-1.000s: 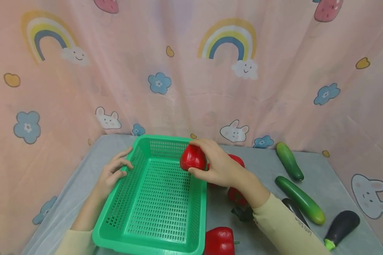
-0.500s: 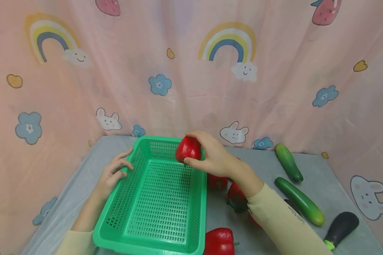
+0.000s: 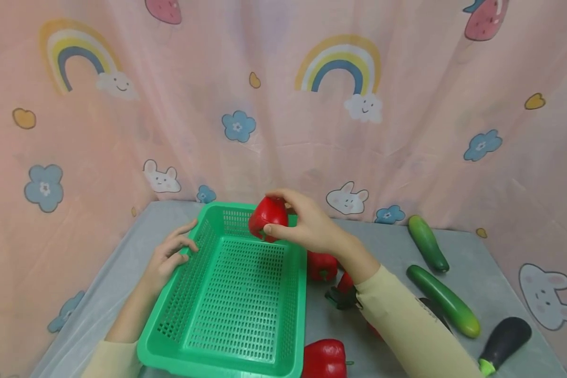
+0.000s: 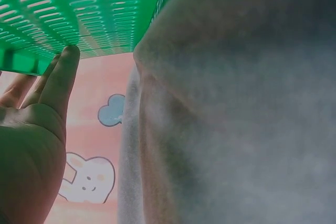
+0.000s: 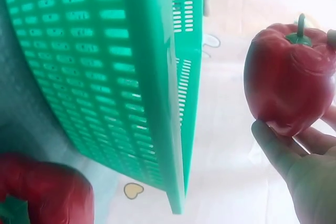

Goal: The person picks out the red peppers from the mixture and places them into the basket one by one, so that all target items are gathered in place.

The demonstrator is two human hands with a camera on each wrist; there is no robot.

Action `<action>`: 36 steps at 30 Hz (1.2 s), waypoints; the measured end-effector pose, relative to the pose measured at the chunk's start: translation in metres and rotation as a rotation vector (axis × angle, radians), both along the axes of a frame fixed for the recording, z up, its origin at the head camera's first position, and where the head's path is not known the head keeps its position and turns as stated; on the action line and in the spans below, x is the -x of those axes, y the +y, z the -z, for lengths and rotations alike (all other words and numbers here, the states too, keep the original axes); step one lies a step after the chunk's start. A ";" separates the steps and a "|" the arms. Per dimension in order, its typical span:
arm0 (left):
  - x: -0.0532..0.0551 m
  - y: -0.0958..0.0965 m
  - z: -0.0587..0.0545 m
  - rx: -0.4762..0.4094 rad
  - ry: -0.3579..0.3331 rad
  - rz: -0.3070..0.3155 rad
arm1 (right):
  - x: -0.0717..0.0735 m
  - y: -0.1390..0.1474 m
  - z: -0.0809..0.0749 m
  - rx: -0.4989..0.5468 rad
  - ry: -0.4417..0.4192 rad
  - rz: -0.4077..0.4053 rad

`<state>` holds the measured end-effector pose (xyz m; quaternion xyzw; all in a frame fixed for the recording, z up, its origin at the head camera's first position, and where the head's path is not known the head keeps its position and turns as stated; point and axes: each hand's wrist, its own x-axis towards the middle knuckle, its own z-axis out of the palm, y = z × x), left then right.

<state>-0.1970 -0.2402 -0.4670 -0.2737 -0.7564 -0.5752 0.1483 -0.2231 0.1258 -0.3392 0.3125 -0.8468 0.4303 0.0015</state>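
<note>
My right hand holds a red bell pepper between thumb and fingers, above the back right part of a green plastic basket. In the right wrist view the pepper is upright, its green stem on top, with fingertips under its base. The basket has slotted walls and a bare floor. My left hand grips the basket's left rim, with fingers bent over the edge. Fingers lie against the outer wall in the left wrist view.
Right of the basket lie red bell peppers and a red vegetable with a dark leafy cap, partly behind my sleeve. Farther right are green cucumber-like vegetables and a dark eggplant. A patterned pink curtain hangs behind the grey-covered table.
My right hand has moved left and slightly up with the bell pepper, from the basket's right rim to over its inside. My left hand has stayed on the left rim.
</note>
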 end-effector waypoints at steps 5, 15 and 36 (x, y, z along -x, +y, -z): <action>0.001 0.000 -0.001 -0.013 -0.004 0.006 | 0.004 -0.008 -0.001 0.013 -0.017 -0.008; -0.001 0.002 -0.004 -0.009 -0.014 0.003 | 0.012 -0.025 -0.005 0.029 -0.024 -0.007; 0.000 0.002 -0.003 -0.042 0.021 0.033 | 0.025 -0.056 0.005 0.019 -0.017 -0.033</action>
